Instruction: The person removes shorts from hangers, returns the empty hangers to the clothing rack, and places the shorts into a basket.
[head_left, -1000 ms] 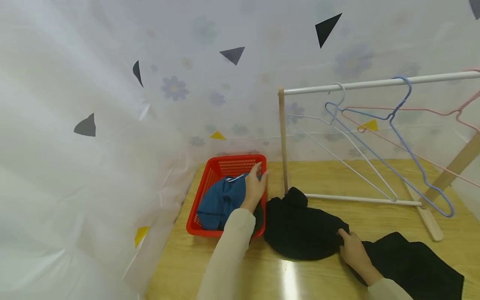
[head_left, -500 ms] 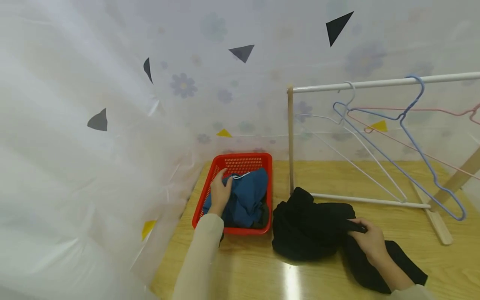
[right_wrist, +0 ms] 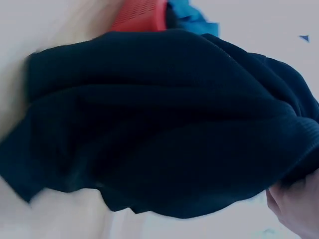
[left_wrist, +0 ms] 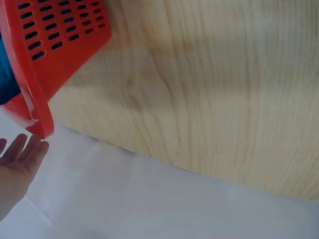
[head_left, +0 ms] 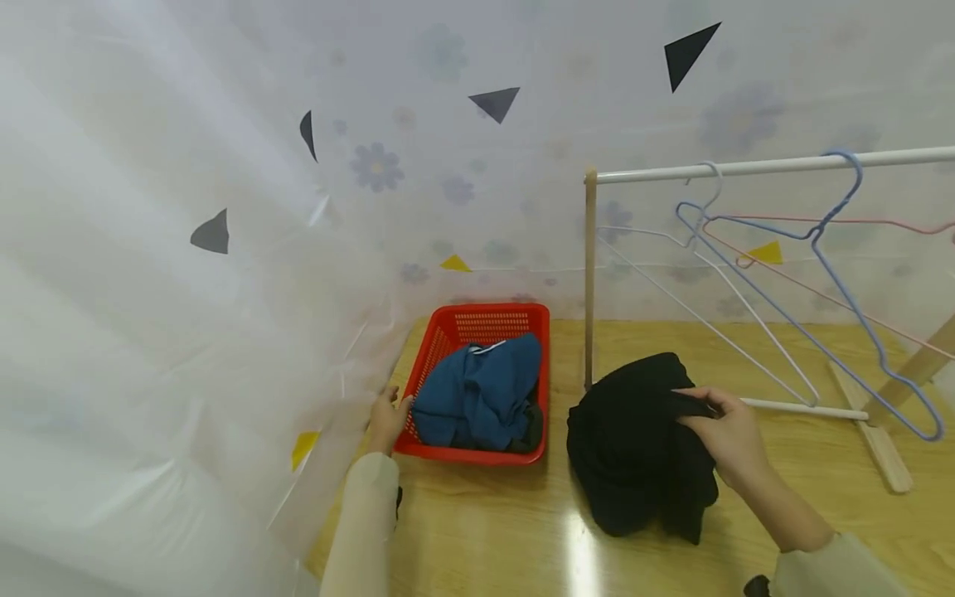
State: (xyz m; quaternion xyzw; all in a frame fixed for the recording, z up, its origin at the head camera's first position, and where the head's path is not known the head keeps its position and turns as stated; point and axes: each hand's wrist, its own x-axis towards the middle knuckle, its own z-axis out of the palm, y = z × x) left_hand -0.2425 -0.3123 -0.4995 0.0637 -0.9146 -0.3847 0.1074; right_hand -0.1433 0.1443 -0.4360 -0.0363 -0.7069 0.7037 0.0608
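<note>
My right hand [head_left: 727, 435] pinches a black garment [head_left: 634, 439] by its upper edge. The cloth hangs bunched beneath the fingers, low over the table. In the right wrist view the dark garment [right_wrist: 164, 119] fills most of the picture, a ribbed edge near the hand [right_wrist: 299, 204]. My left hand [head_left: 388, 421] is at the left side of a red plastic basket [head_left: 477, 455], its fingers extended. The left wrist view has those fingertips right at the corner of the basket's rim [left_wrist: 37, 112]. Inside the basket lies a crumpled blue garment [head_left: 481, 390], with darker cloth partly hidden under it.
A rack with a white rail [head_left: 776, 167] stands at the back right. On it hang a white hanger [head_left: 656, 286], a blue hanger [head_left: 821, 236] and a pink hanger [head_left: 843, 220]. A wooden table [head_left: 485, 531] lies below, with plastic sheeting [head_left: 172, 373] along its left edge.
My left hand has moved from inside the basket, across the blue garment, to the basket's left side. My right hand has lifted the black garment, gathering its spread part leftward off the table.
</note>
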